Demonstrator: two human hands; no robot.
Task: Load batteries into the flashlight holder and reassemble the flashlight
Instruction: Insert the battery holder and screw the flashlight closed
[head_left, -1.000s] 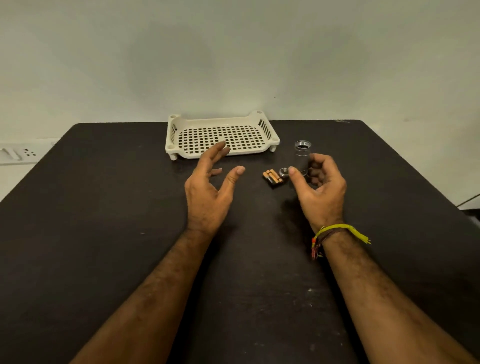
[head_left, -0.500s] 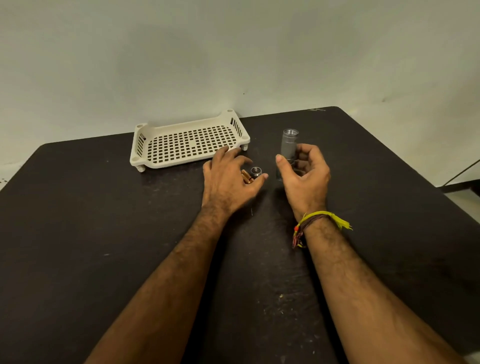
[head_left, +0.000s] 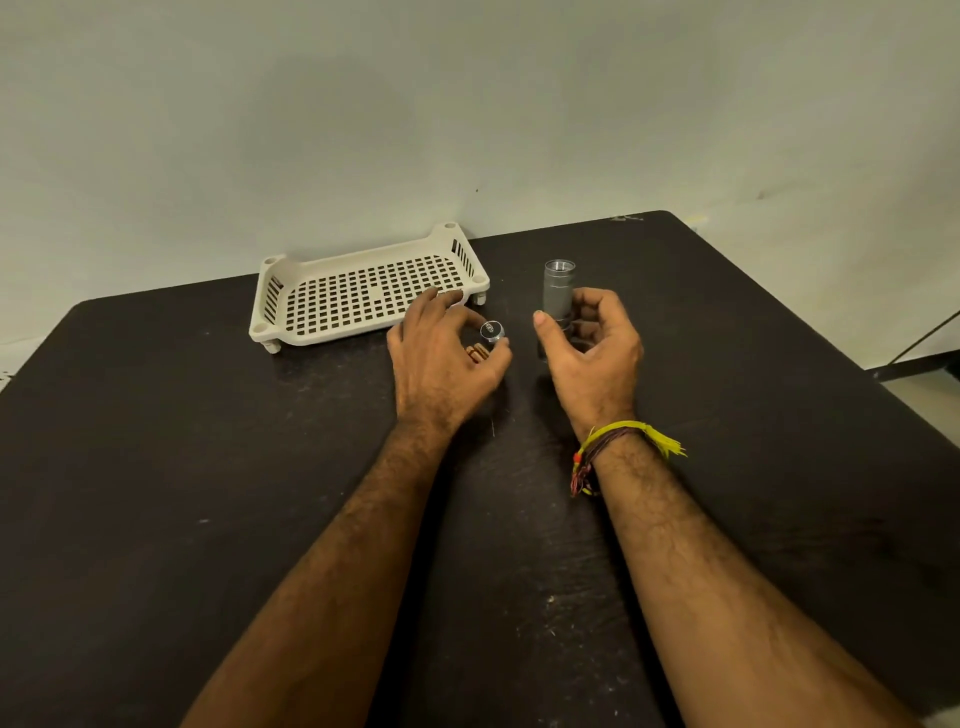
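Cream plastic tray (head_left: 363, 296) is noted at the table's (head_left: 156, 467) far left, with nothing seen in it. Since a second ago the left hand (head_left: 441, 358) has been brought down from an open hover onto the batteries (head_left: 477, 353) and small cap (head_left: 492, 330); the fingers are curled over them, but a closed grasp cannot be confirmed. Pickup is judged imminent. To the right, the flashlight body (head_left: 558, 288) is held upright, clasped in the right hand (head_left: 589, 353), open end up, just beside the batteries.
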